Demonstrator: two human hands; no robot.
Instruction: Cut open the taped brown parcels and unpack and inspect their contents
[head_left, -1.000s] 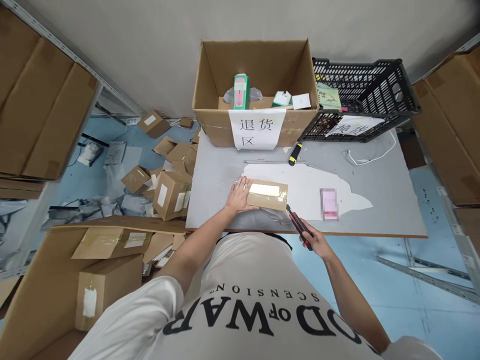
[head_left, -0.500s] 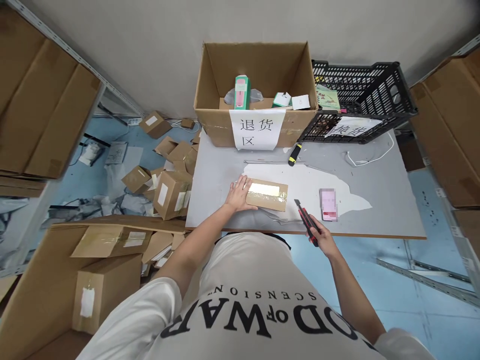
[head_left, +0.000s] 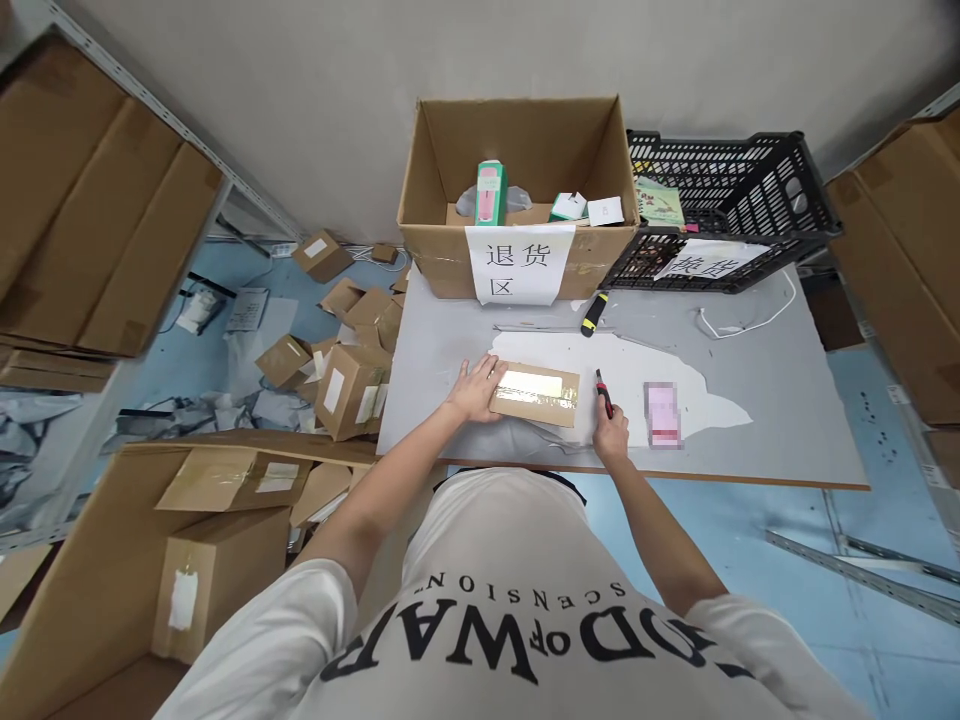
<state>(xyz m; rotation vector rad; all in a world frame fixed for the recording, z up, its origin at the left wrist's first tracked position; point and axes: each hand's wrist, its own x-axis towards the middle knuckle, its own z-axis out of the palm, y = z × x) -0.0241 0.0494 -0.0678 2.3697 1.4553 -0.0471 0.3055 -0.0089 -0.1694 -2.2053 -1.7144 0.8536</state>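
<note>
A small taped cardboard box [head_left: 534,395] with a white label lies flat near the table's front edge. My left hand [head_left: 478,388] rests on its left end, fingers spread over the edge and thumb along the near side. Just right of the box, my right hand [head_left: 611,432] is closed around a red and black utility knife [head_left: 604,393], its tip pointing away from me. The knife and box are apart. Beneath the box lies a torn white sheet [head_left: 630,365]. A phone with a pink screen [head_left: 663,415] sits right of my right hand.
A large open carton [head_left: 442,262] with a paper sign stands at the table's back, beside a black plastic crate [head_left: 787,240]. A yellow and black cutter [head_left: 594,314] and a white cable [head_left: 742,327] lie before them. Cardboard boxes [head_left: 352,390] pile up on the left.
My right hand has moved left and forward with the utility knife, from the table's front edge to beside the box. My left hand stays on the box.
</note>
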